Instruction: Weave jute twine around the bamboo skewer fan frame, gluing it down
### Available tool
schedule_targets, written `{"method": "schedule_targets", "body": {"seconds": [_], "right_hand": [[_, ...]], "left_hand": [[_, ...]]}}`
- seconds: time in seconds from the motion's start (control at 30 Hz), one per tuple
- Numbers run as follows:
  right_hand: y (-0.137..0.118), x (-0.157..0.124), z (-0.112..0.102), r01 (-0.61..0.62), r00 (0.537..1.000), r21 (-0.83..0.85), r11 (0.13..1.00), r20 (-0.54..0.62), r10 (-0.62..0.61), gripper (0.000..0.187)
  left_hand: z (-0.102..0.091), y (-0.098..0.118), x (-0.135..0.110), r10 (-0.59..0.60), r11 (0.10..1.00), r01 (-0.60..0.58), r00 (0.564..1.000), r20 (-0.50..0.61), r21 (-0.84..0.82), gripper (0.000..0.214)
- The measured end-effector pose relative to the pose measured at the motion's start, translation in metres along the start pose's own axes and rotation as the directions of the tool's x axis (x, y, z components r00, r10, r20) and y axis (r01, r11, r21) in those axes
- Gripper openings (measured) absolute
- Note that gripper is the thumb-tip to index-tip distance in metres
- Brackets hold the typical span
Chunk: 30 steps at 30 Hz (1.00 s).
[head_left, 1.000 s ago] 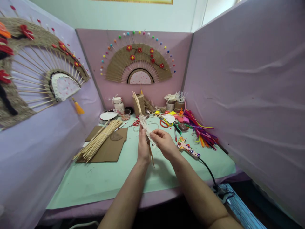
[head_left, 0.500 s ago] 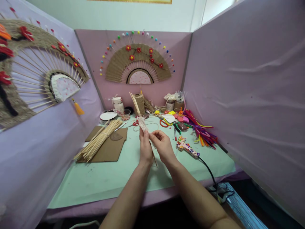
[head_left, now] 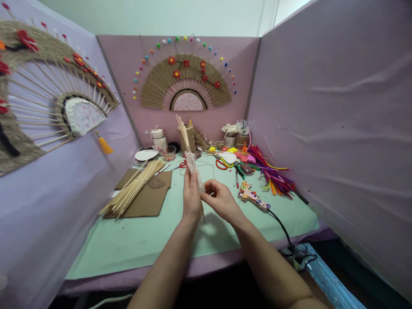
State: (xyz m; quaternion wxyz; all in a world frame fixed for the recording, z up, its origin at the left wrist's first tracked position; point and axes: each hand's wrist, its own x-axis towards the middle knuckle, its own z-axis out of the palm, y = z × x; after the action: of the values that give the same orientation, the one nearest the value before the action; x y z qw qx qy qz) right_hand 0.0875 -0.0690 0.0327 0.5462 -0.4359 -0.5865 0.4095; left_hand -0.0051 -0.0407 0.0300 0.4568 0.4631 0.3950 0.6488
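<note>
Cannot see the middle of the sticks point(head_left: 184, 138) behind the lace strip point(head_left: 193, 166) and left hand point(head_left: 191, 201), nor all of that hand's fingers. Clasping sticks and lace there, above the desk's point(head_left: 135, 246) middle; pinching the lace's lower end in the right hand point(head_left: 222, 201). Tilted closer to upright than half a second ago, with right fingertips lower. Blocking part of the twine spool point(head_left: 191, 137) near the back edge. Showing a glue gun point(head_left: 253, 198) toward the right edge, a skewer bundle point(head_left: 135, 187) on cardboard point(head_left: 148, 209) toward the left.

Forearms point(head_left: 165, 262) forward, left grip point(head_left: 192, 198) upright, right grip point(head_left: 221, 200) pinched close by
</note>
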Motion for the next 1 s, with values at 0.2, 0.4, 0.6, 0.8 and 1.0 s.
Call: {"method": "schedule_targets", "body": {"seconds": [0.2,0.4,0.6,0.8,1.0], "right_hand": [[-0.017,0.017,-0.022,0.119,0.991,0.049,0.992,-0.065,-0.116,0.024],[-0.006,0.036,-0.015,0.164,0.967,0.328,0.93,-0.24,-0.086,0.031],[0.019,0.046,-0.008,0.186,0.941,0.319,0.929,-0.329,-0.075,0.031],[0.01,0.049,-0.01,0.227,0.918,0.176,0.958,-0.366,-0.151,0.031],[0.004,0.051,-0.014,0.221,0.941,0.177,0.959,-0.296,-0.162,0.028]], "left_hand": [[-0.008,0.011,0.0,0.342,0.858,-0.361,0.932,0.118,0.365,0.051],[-0.014,0.0,0.001,0.386,0.68,-0.449,0.891,0.239,0.58,0.051],[-0.014,-0.004,0.004,0.242,0.836,-0.33,0.939,0.245,0.439,0.047],[-0.011,0.003,0.0,0.115,0.938,-0.187,0.962,0.248,0.291,0.045],[-0.021,0.01,0.011,0.207,0.835,-0.321,0.936,0.286,0.447,0.049]]}}
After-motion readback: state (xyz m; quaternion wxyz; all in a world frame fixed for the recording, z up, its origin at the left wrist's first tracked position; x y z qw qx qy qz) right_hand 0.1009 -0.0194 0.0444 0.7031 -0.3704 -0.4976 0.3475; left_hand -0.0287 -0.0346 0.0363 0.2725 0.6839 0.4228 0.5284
